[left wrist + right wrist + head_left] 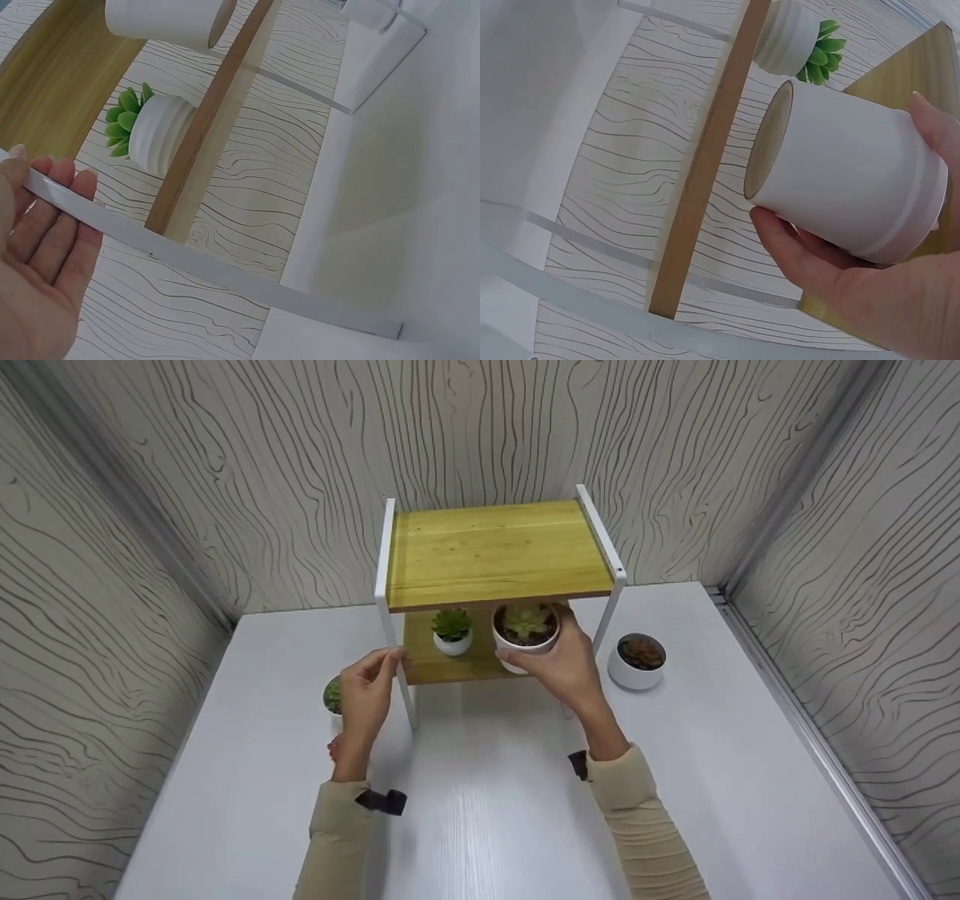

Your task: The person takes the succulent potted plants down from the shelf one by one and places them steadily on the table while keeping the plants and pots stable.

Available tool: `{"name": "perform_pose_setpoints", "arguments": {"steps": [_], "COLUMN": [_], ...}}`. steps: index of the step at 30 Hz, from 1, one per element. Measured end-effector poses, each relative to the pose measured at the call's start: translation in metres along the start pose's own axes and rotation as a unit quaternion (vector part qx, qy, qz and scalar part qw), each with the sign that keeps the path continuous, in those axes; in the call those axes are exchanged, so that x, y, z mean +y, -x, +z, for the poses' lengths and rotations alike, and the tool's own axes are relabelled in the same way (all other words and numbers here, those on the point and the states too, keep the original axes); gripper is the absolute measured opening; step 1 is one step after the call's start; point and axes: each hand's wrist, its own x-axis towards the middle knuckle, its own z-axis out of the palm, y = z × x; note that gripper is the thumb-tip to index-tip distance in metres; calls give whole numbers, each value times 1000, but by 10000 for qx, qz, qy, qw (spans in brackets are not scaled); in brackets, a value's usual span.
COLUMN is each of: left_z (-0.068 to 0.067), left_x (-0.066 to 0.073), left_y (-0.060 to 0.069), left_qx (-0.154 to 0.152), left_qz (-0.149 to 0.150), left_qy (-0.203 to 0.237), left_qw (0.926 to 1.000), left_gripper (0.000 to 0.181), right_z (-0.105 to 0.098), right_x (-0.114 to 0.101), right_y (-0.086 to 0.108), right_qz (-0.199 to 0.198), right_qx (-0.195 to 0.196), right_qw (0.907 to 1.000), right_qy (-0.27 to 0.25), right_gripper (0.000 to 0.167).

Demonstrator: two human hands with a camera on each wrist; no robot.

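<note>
My right hand (570,664) holds a white potted succulent (525,622) between thumb and fingers, at the right side under the top board. In the right wrist view the white pot (847,172) is tilted in the picture, its base apart from the lower board's edge (705,165). With thumb and fingers, my left hand (366,694) grips the white leg (210,262) of a two-tier wooden shelf (495,551) at its front left. A smaller green succulent in a ribbed white pot (453,645) stands on the lower board (472,669).
Right of the shelf, a reddish succulent in a white pot (636,671) stands on the white table (480,810). Another green potted plant (332,696) is partly hidden behind my left hand, with something red (334,748) by the wrist. Wood-patterned panels (480,435) enclose the table.
</note>
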Motion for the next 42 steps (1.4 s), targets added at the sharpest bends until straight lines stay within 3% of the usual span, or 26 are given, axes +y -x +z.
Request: {"name": "perform_pose_setpoints", "arguments": {"steps": [9, 26, 32, 42], "left_z": [0, -1, -1, 0], "left_x": [0, 2, 4, 1], "left_y": [0, 1, 1, 1], "left_qx": [-15, -1, 28, 13], "left_qz": [28, -131, -261, -158], "left_qy": [72, -224, -258, -184], "left_qw": [10000, 9997, 9993, 9997], "left_gripper": [23, 23, 22, 21], "right_z": [-4, -8, -7, -5], "right_x": [-7, -5, -3, 4], "right_y": [15, 52, 65, 84], "right_qz": [142, 234, 397, 646], "right_qx": [-93, -120, -286, -532], "right_qw": [9998, 9997, 9988, 9964], "right_qy": [64, 26, 35, -125], "right_gripper": [112, 99, 102, 101]}}
